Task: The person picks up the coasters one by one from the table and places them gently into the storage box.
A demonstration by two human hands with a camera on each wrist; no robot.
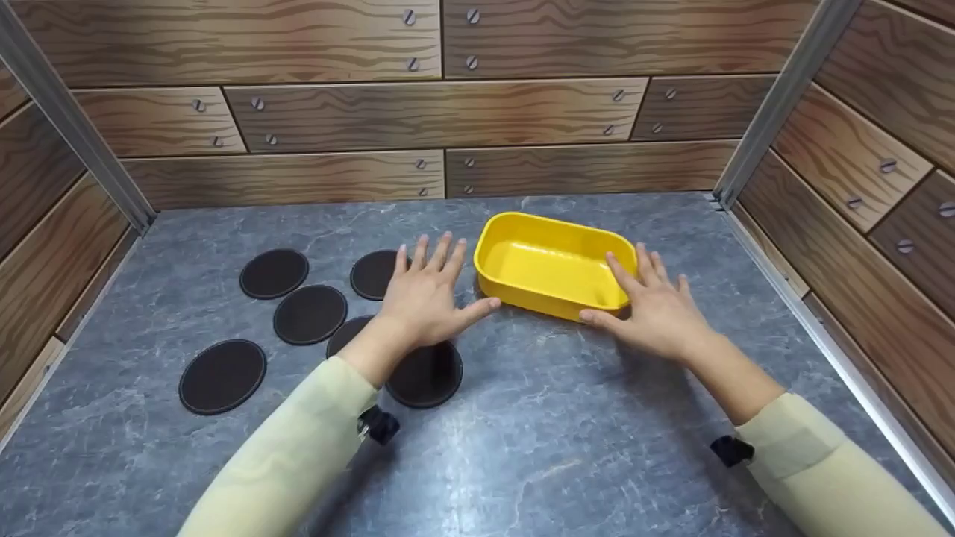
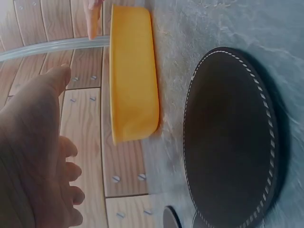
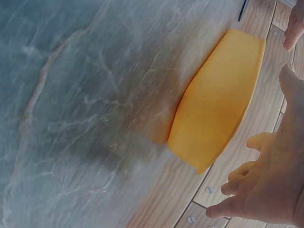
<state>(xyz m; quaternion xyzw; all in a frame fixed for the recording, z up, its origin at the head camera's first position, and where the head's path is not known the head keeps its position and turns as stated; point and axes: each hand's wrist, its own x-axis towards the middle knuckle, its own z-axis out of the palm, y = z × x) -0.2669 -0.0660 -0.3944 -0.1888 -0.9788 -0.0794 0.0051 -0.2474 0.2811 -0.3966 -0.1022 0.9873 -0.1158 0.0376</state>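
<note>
No readable lettering

No text, label, brand, number or sign can be read in the head view or in either wrist view.

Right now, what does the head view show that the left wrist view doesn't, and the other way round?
Only the head view: the inside of the yellow tray, both pale sleeves and all six black discs.

Only the left wrist view: the palm side of the left hand, and one disc close enough to pick out single stitches along its rim.

Shared: the tray, some discs, left hand, at least part of the right hand, marbled tabletop and wood-patterned walls.
</note>
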